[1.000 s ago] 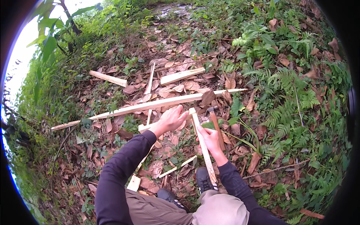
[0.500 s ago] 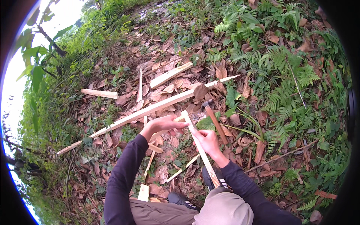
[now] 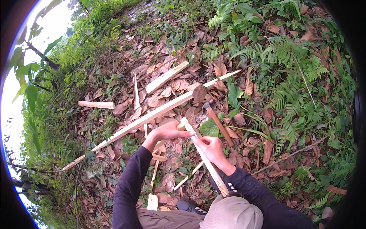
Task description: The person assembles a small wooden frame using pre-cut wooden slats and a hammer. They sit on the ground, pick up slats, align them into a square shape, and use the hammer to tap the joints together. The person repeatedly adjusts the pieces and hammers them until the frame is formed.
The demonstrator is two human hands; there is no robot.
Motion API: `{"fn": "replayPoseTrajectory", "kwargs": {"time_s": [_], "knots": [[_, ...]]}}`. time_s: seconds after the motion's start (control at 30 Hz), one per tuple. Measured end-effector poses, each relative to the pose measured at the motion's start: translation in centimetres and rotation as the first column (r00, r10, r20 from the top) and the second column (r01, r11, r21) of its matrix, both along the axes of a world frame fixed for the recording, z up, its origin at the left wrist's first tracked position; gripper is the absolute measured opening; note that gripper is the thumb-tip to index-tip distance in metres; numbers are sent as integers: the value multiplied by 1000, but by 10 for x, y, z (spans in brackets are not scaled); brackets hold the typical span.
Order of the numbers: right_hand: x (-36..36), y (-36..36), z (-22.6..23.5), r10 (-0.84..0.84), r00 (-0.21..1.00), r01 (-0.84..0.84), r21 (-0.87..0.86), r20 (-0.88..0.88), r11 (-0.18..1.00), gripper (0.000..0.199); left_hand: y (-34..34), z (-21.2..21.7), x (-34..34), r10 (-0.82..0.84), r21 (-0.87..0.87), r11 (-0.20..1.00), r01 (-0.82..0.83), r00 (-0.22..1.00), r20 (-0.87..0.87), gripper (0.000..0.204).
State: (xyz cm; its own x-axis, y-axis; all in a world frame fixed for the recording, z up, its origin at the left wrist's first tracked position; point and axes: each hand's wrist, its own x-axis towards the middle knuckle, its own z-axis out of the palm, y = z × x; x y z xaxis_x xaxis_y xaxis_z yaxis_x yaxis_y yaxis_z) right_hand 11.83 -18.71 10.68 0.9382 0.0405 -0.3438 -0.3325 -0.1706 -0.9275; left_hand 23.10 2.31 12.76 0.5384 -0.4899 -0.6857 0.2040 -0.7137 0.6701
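A pale wooden strip slants from my knee up to my hands, its lower end against the trouser leg. My right hand is closed on it below the upper end, thumb and forefinger pinched; a small thing between those fingertips cannot be made out. My left hand is closed round a second wooden stick, which meets the strip crosswise at its upper end. The left fingers hide most of this stick. Just beyond my right hand, a hammer with a brown wooden handle lies on the leaves.
A long wooden pole lies across the leaf litter ahead. Beyond it are a short thick block, a thin splinter and another short piece. Several offcuts lie near my shoes. Ferns grow on the right.
My view has shifted slightly. The left hand's stick now sits closer against the strip's upper end, and my left thumb reaches across the strip. Both hands keep their hold.
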Motion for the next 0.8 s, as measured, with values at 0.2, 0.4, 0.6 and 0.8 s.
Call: {"fn": "replayPoseTrajectory", "kwargs": {"time_s": [0.2, 0.4, 0.6, 0.8], "knots": [[-4, -2, -14, -2, 999, 4, 47, -40, 999, 40, -7, 17, -11, 41, -26, 999, -41, 999, 4, 49], [0, -1, -22, 60, 998, -61, 80, 24, 995, 33, 6, 5, -6, 115, -230, 960, -159, 974, -195, 38], [-1, -5, -29, 73, 997, -73, 66, 15, 995, 33, 2, 5, -5, 123, -248, 951, -185, 961, -246, 32], [-1, 0, -17, 49, 996, -31, 215, -81, 976, 33, 3, 8, -11, 171, -160, 970, -182, 982, -79, 42]]}}
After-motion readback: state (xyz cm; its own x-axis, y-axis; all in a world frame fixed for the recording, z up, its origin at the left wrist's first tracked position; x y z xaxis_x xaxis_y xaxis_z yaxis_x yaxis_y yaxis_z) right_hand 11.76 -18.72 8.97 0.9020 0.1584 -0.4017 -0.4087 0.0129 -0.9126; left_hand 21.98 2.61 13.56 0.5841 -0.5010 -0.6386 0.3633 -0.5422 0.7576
